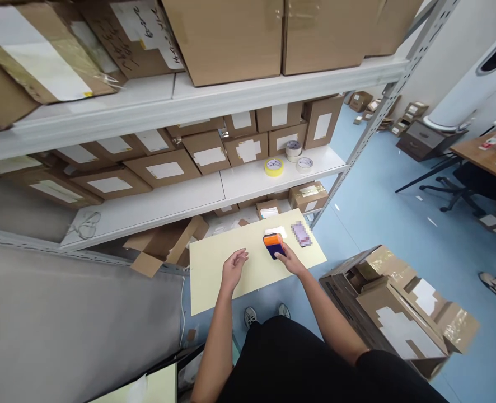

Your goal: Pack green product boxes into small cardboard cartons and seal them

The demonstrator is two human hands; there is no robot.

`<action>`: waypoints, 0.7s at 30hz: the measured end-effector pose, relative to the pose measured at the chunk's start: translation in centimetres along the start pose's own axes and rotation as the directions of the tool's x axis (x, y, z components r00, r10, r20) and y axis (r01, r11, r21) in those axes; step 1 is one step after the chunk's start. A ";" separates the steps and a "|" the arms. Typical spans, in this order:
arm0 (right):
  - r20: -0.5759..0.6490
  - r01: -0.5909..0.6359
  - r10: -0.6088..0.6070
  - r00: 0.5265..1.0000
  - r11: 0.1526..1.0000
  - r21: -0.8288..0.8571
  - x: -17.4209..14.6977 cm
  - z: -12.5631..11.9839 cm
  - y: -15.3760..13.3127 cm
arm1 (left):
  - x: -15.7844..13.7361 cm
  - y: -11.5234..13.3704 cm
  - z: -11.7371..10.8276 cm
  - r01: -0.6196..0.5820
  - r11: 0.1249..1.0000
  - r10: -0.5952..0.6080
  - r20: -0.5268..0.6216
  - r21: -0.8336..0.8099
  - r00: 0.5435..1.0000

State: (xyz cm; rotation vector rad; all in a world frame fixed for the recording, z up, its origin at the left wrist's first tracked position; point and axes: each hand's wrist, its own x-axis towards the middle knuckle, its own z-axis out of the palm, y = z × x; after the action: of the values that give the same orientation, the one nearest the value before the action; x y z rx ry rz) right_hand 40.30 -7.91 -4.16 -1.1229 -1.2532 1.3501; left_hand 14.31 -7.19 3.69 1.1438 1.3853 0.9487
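My right hand grips a boxy orange and dark blue handheld device, with the thumb along its near side. Its exact kind is not clear. My left hand hovers over the left half of a pale yellow tabletop, fingers loosely curled and apart, with nothing visible in them. Just behind the device lies a white paper piece, partly covered by it. To the right of the device, a purplish flat item rests on the tabletop, its details blurred out.
Metal shelving loaded with cardboard boxes rises directly behind the table. Tape rolls sit on its middle shelf. An open carton stands at the table's left. Stacked cartons occupy the floor at right, and a grey wall bounds the left.
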 end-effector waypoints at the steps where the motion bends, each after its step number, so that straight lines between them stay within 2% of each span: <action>1: 0.021 0.004 -0.005 1.000 1.000 0.022 -0.1 0.7 -1.0 | 0.0 1.1 -0.3 -0.026 1.000 0.026 0.003 0.005 1.000; 4: 0.105 0.005 -0.009 0.994 0.999 0.036 0.0 2.5 -3.7 | 0.3 4.5 -1.4 -0.126 0.991 0.125 0.031 0.046 0.992; 7: 0.162 0.042 -0.038 0.986 0.999 -0.021 0.3 4.1 -6.1 | 0.7 8.2 -2.7 -0.240 0.964 0.231 0.086 0.118 0.969; 12: 0.210 0.102 -0.058 0.976 0.974 -0.203 0.6 6.9 -9.6 | 1.7 12.3 -5.8 -0.316 0.934 0.245 0.343 0.167 0.907; 14: 0.231 0.116 -0.051 0.972 0.953 -0.278 0.5 8.0 -10.7 | 2.1 12.7 -7.1 -0.326 0.929 0.240 0.390 0.173 0.889; 17: 0.241 0.133 -0.048 0.969 0.926 -0.352 0.1 9.5 -11.8 | 2.5 12.2 -8.4 -0.335 0.929 0.251 0.392 0.161 0.885; 21: 0.136 0.126 -0.076 0.988 0.905 -0.407 -0.2 11.5 -12.0 | 3.0 10.2 -9.4 -0.269 0.962 0.231 0.394 0.043 0.890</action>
State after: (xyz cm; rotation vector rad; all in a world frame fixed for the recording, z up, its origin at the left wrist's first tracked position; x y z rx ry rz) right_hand 29.58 -9.22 8.42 -1.2576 -1.7182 1.1111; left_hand 6.45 -1.56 14.10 1.5201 0.9857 0.7835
